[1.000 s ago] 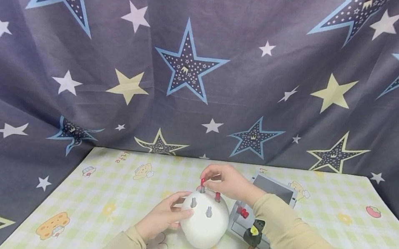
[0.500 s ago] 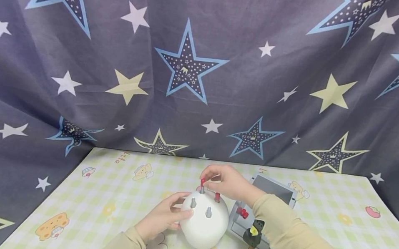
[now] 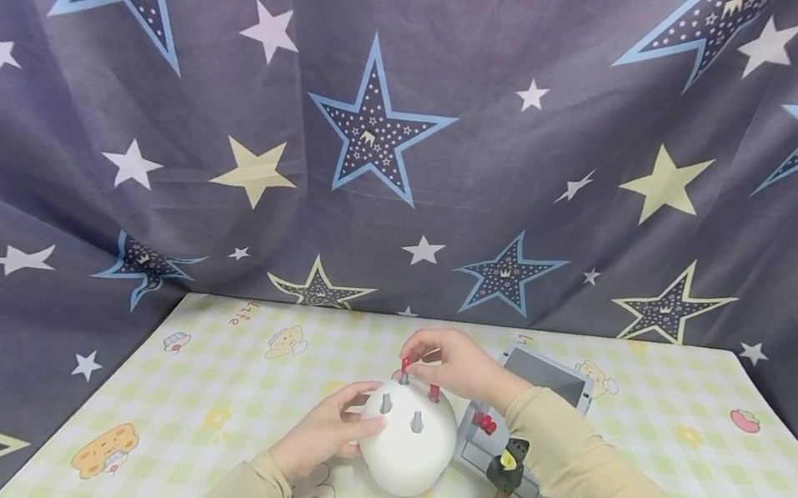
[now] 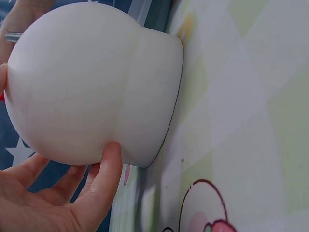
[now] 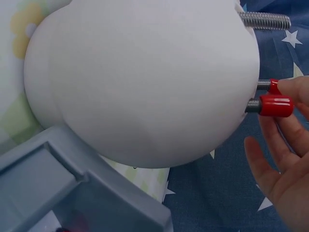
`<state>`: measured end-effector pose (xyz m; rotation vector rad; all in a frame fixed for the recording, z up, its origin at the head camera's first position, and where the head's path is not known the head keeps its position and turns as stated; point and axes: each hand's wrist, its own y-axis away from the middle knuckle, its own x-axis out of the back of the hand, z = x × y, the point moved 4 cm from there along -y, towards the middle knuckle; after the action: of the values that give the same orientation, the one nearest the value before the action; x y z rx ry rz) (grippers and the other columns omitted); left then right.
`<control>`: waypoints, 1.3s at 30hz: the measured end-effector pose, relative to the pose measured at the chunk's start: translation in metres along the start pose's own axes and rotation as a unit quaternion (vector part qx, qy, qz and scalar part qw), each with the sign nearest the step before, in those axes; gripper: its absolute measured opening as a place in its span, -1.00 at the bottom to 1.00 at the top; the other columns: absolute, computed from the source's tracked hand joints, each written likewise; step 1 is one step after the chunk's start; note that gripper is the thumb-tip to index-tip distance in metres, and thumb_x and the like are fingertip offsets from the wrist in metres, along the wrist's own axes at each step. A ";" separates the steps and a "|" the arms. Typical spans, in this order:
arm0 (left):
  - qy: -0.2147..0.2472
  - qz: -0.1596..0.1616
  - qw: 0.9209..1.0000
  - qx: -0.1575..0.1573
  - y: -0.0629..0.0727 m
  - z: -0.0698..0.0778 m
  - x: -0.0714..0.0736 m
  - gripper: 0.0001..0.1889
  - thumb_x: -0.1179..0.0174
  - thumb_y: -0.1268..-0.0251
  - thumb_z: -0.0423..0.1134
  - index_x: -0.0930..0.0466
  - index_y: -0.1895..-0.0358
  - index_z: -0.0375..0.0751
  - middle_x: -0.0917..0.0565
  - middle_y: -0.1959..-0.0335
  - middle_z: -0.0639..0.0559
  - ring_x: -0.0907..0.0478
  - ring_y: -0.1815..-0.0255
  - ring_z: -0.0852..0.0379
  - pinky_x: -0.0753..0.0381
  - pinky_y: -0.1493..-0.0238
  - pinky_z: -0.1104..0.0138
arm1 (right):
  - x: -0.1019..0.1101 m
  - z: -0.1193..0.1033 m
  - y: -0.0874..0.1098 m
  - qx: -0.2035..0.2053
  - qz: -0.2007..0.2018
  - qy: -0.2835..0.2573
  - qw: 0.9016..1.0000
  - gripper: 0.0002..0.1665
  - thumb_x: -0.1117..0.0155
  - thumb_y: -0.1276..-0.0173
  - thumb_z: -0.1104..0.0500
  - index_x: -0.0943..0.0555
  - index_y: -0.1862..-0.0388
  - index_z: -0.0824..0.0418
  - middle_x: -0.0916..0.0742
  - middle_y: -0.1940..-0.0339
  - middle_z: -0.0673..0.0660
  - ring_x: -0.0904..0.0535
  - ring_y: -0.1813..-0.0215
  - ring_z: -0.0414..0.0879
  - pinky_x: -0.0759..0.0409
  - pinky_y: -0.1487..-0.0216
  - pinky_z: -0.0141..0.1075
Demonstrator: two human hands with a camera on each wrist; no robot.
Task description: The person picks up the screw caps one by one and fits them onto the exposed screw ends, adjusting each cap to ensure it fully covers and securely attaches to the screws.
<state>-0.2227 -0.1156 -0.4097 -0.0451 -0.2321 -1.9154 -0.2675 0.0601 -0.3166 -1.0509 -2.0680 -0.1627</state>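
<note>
A white, rounded dome (image 3: 405,460) stands on the table with threaded metal studs sticking up from its top. My left hand (image 3: 325,431) grips its left side, fingers and thumb spread along the curve. At the far stud, my right hand (image 3: 455,363) pinches a small red cap (image 5: 274,86) between thumb and fingertip, the cap sitting over the stud's end. Another red cap (image 3: 434,392) covers the stud to its right. Two nearer studs, one at left (image 3: 386,404) and one in front (image 3: 417,423), are bare metal.
Right of the dome lies a grey compartment tray (image 5: 120,186), partly hidden under my right forearm. Several red caps (image 3: 486,424) lie inside it. A checked cloth (image 3: 192,440) covers the table, and a star-patterned curtain (image 3: 454,172) hangs behind.
Both hands keep almost the same place on the dome and the red cap. Only a slight shift of the whole head view shows.
</note>
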 end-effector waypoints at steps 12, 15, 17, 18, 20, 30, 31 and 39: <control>-0.004 0.000 1.000 -0.001 0.001 0.004 0.001 -0.31 -0.24 -0.25 -0.05 -0.21 -0.38 -0.19 -0.29 -0.32 -0.35 -0.48 -0.13 -0.10 -0.66 0.09 0.08 | -0.001 0.003 -0.001 0.009 0.001 -0.006 1.000 -0.90 -0.22 -0.24 0.31 -0.61 0.25 0.25 -0.73 0.33 0.06 -0.62 0.15 -0.14 -0.59 -0.11 -0.11; -0.004 0.000 1.000 -0.001 0.001 0.004 0.001 -0.31 -0.24 -0.25 -0.05 -0.21 -0.38 -0.19 -0.29 -0.32 -0.34 -0.49 -0.12 -0.09 -0.66 0.09 0.09 | -0.001 0.003 -0.002 0.010 0.000 -0.002 1.000 -0.91 -0.23 -0.25 0.31 -0.61 0.26 0.22 -0.73 0.33 0.04 -0.62 0.15 -0.15 -0.59 -0.12 -0.11; -0.005 0.001 1.000 0.000 0.001 0.004 0.001 -0.31 -0.24 -0.25 -0.05 -0.21 -0.38 -0.19 -0.30 -0.32 -0.34 -0.49 -0.11 -0.08 -0.66 0.09 0.09 | -0.001 0.003 -0.002 0.011 0.000 -0.002 1.000 -0.91 -0.22 -0.25 0.31 -0.61 0.26 0.22 -0.73 0.33 0.04 -0.62 0.15 -0.15 -0.59 -0.12 -0.10; -0.005 0.001 1.000 0.000 0.001 0.004 0.001 -0.31 -0.24 -0.25 -0.05 -0.21 -0.38 -0.19 -0.30 -0.32 -0.34 -0.49 -0.11 -0.08 -0.66 0.09 0.09 | -0.001 0.003 -0.002 0.012 0.000 -0.001 1.000 -0.91 -0.22 -0.25 0.31 -0.61 0.26 0.22 -0.73 0.33 0.04 -0.62 0.15 -0.15 -0.59 -0.12 -0.10; -0.006 0.002 1.000 0.001 0.001 0.004 0.001 -0.32 -0.24 -0.25 -0.05 -0.22 -0.38 -0.19 -0.30 -0.32 -0.34 -0.49 -0.12 -0.09 -0.66 0.08 0.09 | -0.001 0.003 -0.002 0.012 0.000 0.001 1.000 -0.91 -0.22 -0.25 0.31 -0.61 0.26 0.21 -0.73 0.33 0.03 -0.62 0.15 -0.16 -0.59 -0.12 -0.12; 0.002 0.003 1.000 0.002 0.000 0.000 0.000 -0.32 -0.24 -0.24 -0.06 -0.22 -0.38 -0.19 -0.29 -0.32 -0.36 -0.48 -0.13 -0.10 -0.66 0.08 0.09 | -0.003 0.005 -0.001 0.010 -0.003 0.002 1.000 -0.91 -0.22 -0.24 0.32 -0.61 0.28 0.18 -0.73 0.34 0.02 -0.62 0.15 -0.15 -0.59 -0.11 -0.11; 0.003 0.003 1.000 0.003 0.000 0.000 0.000 -0.32 -0.24 -0.24 -0.06 -0.22 -0.38 -0.19 -0.29 -0.32 -0.36 -0.48 -0.13 -0.10 -0.66 0.09 0.10 | -0.003 0.005 -0.001 0.011 -0.003 0.003 1.000 -0.91 -0.22 -0.24 0.32 -0.61 0.28 0.19 -0.73 0.34 0.03 -0.62 0.15 -0.14 -0.59 -0.11 -0.11; 0.004 0.001 1.000 0.001 0.002 0.001 -0.001 -0.32 -0.24 -0.25 -0.07 -0.22 -0.38 -0.19 -0.28 -0.32 -0.36 -0.49 -0.11 -0.07 -0.66 0.08 0.10 | -0.002 0.000 0.000 0.007 -0.009 0.020 1.000 -0.90 -0.22 -0.24 0.32 -0.59 0.28 0.16 -0.74 0.32 0.03 -0.63 0.19 -0.15 -0.66 0.05 -0.21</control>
<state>-0.2211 -0.1151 -0.4082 -0.0360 -0.2291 -1.9127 -0.2664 0.0586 -0.3180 -1.0140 -2.0409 -0.1768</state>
